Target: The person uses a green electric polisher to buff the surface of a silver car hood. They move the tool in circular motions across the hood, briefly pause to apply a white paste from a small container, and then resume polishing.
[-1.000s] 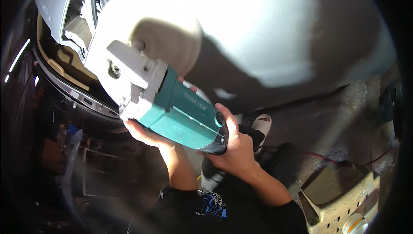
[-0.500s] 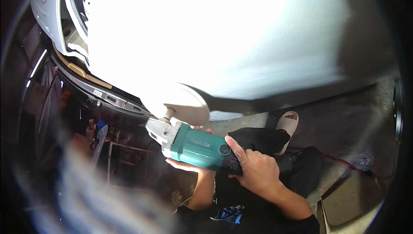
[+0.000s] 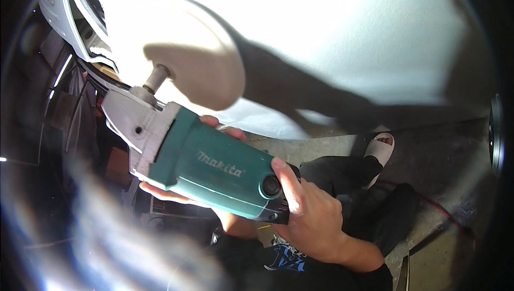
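A teal rotary polisher (image 3: 214, 168) with a grey metal head lies across the middle of the view, tilted up toward the left. My left hand (image 3: 174, 196) supports its front from below; a thumb shows along the near edge and fingertips curl over the far edge. Around the black rear end wraps my right hand (image 3: 316, 216), its thumb beside the round black cap. A broad off-white round pad (image 3: 206, 71) sits on the spindle, facing a pale, brightly lit car panel (image 3: 342, 34). Glare hides whether the pad touches the panel.
At the upper left a car body opening (image 3: 85, 23) shows. My foot in a light slipper (image 3: 380, 149) stands on the floor at right, near a red cord (image 3: 444, 213). Blurred glare covers the lower left.
The polisher has come up closer and larger in view, its head and pad shifting up and left. Both hands keep their hold on it.
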Motion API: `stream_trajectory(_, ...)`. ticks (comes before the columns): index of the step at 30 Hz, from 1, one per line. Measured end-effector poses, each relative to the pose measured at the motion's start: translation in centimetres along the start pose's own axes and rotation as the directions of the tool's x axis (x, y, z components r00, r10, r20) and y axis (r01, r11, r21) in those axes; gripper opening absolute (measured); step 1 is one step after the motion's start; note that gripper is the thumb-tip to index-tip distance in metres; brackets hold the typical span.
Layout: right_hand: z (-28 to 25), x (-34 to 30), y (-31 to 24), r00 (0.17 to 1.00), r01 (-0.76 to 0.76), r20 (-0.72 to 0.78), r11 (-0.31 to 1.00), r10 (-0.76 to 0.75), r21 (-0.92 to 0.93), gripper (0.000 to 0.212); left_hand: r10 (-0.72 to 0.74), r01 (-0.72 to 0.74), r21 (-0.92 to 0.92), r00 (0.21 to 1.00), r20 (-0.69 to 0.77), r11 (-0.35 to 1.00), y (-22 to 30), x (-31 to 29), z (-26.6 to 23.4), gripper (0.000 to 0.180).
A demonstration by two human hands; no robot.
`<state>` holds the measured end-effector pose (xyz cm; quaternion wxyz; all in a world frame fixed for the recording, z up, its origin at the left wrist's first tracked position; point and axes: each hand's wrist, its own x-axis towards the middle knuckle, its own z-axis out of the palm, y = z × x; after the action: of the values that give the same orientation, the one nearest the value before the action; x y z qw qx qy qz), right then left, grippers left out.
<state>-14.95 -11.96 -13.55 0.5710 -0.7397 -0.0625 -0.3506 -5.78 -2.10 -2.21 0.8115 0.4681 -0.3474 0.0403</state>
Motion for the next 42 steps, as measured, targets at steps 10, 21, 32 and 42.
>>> stream_trajectory(10, -2.4, -2.8, 2.5, 0.953, -0.019, 0.279, 0.946, 0.114, -0.323, 0.092, -0.011, 0.032, 0.04, 0.892, -0.452, 0.999, -6.3, -9.1, -6.2, 0.105)
stream_trajectory(21, -5.1, -3.1, 1.3, 0.943, -0.105, -0.306, 0.989, 0.133, 0.106, 0.103, -0.167, 0.182, -0.054, 0.964, 0.205, 0.982, -5.6, -3.9, 3.6, 0.096)
stream_trajectory(32, -8.3, -0.8, -1.4, 0.798, -0.145, -0.511, 0.925, 0.319, 0.352, 0.082, -0.061, -0.149, 0.32, 0.824, 0.564, 0.935, -3.1, 4.5, 18.1, 0.082)
stream_trajectory(42, -2.0, 2.2, -3.4, 0.993, -0.112, -0.047, 0.994, 0.112, 0.007, 0.109, 0.068, -0.072, 0.077, 0.996, 0.049, 0.994, -2.0, 1.5, -1.5, 0.093)
